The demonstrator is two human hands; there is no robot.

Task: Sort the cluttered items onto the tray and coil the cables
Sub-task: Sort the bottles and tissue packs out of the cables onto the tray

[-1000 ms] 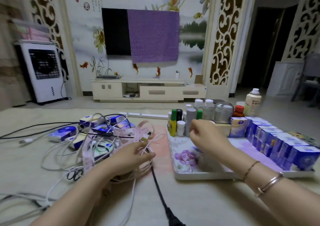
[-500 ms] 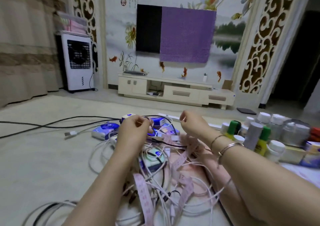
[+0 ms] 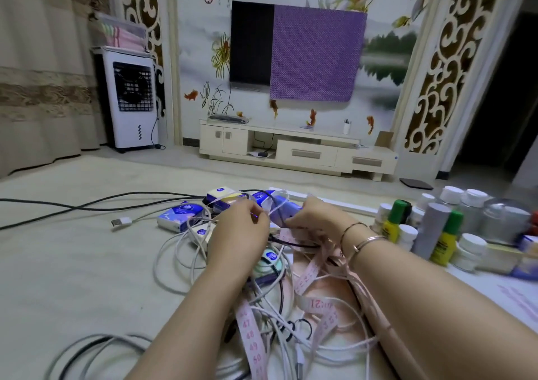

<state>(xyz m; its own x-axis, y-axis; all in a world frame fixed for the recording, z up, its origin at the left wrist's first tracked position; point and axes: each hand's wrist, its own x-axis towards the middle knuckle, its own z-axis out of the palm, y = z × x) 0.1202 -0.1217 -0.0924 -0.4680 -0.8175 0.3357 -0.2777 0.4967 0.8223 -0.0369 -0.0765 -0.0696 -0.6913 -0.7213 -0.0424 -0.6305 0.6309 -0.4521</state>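
Observation:
A tangle of white cables point(image 3: 186, 251), a black cable and a pink measuring tape point(image 3: 250, 339) lies on the beige floor in front of me. Small blue tissue packs point(image 3: 179, 215) sit among the cables. At the far side of the pile, my left hand point(image 3: 240, 229) pinches a white cable with curled fingers. Right beside it, my right hand point(image 3: 313, 216) grips a blue pack point(image 3: 279, 206) wrapped in cable. The flowered tray point(image 3: 495, 288) at the right holds several bottles point(image 3: 444, 234).
A long black cable point(image 3: 87, 204) and a white USB plug point(image 3: 122, 221) trail off to the left. Black scissor handles point(image 3: 300, 328) lie under the cables near me. A TV cabinet point(image 3: 294, 152) and a white air cooler point(image 3: 131, 100) stand at the far wall.
My right hand left the tray and came over to the cable pile. My left hand moved up from the near cables. Both hands now meet at the far blue packs.

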